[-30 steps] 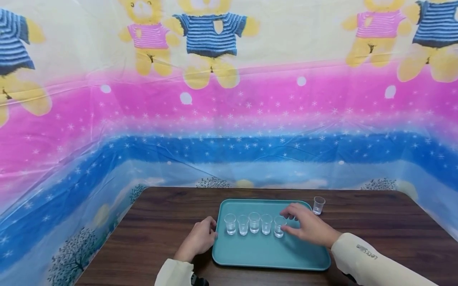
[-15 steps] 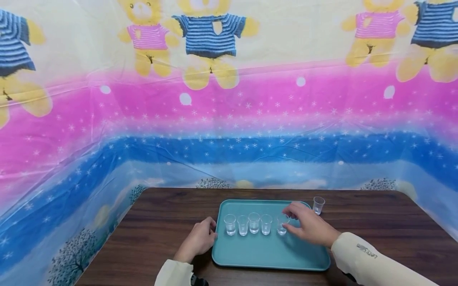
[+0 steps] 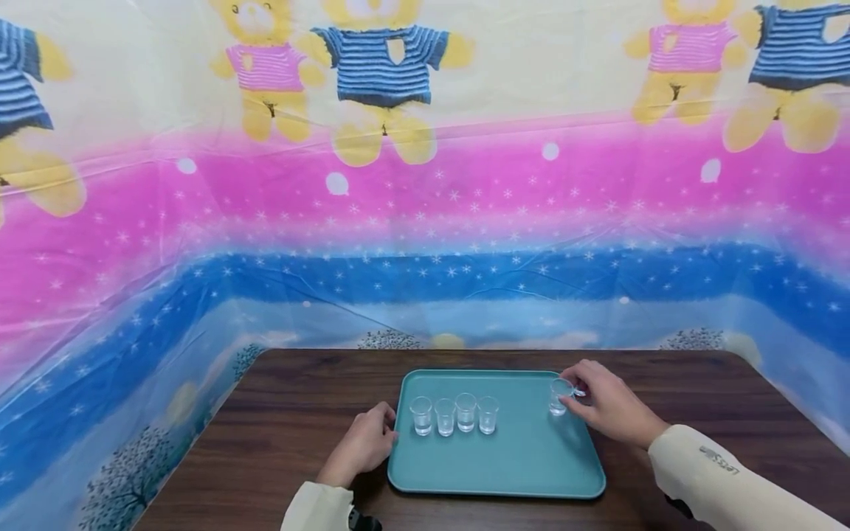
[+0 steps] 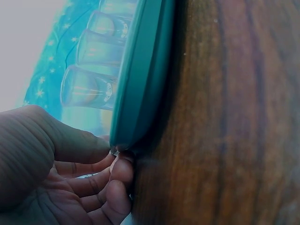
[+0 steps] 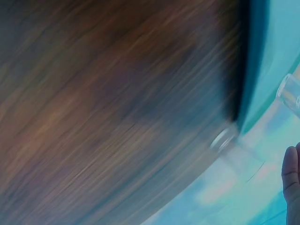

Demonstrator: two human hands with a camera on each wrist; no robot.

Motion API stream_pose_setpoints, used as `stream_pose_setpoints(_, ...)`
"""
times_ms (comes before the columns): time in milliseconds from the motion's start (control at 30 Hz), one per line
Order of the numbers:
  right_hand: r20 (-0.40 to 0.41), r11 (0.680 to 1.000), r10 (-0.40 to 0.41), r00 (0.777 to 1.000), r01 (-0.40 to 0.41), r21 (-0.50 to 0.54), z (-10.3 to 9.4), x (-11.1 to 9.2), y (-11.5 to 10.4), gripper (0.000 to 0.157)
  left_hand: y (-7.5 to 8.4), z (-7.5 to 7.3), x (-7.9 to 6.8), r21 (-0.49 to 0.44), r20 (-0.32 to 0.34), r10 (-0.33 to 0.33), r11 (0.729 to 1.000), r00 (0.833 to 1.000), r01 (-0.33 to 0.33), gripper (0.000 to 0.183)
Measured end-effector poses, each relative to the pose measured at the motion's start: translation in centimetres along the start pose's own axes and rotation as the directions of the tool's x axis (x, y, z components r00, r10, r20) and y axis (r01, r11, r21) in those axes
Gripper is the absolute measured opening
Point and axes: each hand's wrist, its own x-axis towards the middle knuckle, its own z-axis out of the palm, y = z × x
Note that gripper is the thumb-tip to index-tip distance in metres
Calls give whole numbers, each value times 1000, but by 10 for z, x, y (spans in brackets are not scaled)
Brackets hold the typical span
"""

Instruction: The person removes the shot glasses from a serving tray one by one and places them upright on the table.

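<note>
My right hand (image 3: pixel 614 402) pinches a small clear shot glass (image 3: pixel 558 398) between thumb and fingers, upright above the right back corner of the teal tray (image 3: pixel 491 468). Several like glasses (image 3: pixel 466 413) stand in a row on the tray's left half, with a little clear content low in each. At the tray's left edge, my left hand (image 3: pixel 364 442) grips the rim; the left wrist view shows thumb and fingertips (image 4: pixel 123 168) meeting around that corner. Another shot glass (image 5: pixel 225 139) stands on the table just outside the tray, mostly hidden behind my right hand in the head view.
A dark wood-grain table (image 3: pixel 299 391) carries the tray. Behind and beside it hangs a printed cloth (image 3: pixel 398 273) with teddy bears and snowflakes. The tray's raised rim (image 3: pixel 498 494) runs all around it.
My right hand has taken hold of the rightmost glass of the row and carried it right and back to the tray's far right corner. The left hand keeps its place on the rim.
</note>
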Motion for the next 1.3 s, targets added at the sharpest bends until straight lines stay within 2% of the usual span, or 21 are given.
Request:
stream_pose_setpoints(233,-40,992,115,993,-117,-50,-10,-11,31,29,-1,1,2,-1,-1,-3,1000,1000,3,20)
stream_pose_setpoints(333,-51,988,138,989,-141,-58,-13,-14,39,30,-2,1,2,1,-3,3,1000,1000,-3,20)
stream_pose_setpoints(833,-20,983,179,984,-179,-30,-8,-17,49,31,-1,1,1,4,-7,-3,1000,1000,3,19)
stream_pose_setpoints(1033,-63,988,140,988,-143,-61,-8,-16,47,35,0,1,1,7,-11,-14,1000,1000,14,19)
stream_pose_setpoints(1200,-125,992,62,990,-75,-104,-8,-12,37,40,0,1,1,6,-15,-10,1000,1000,10,19)
stream_pose_setpoints(1300,-123,996,4,992,-15,-86,-4,-8,26,40,0,1,2,8,-15,-7,1000,1000,7,19)
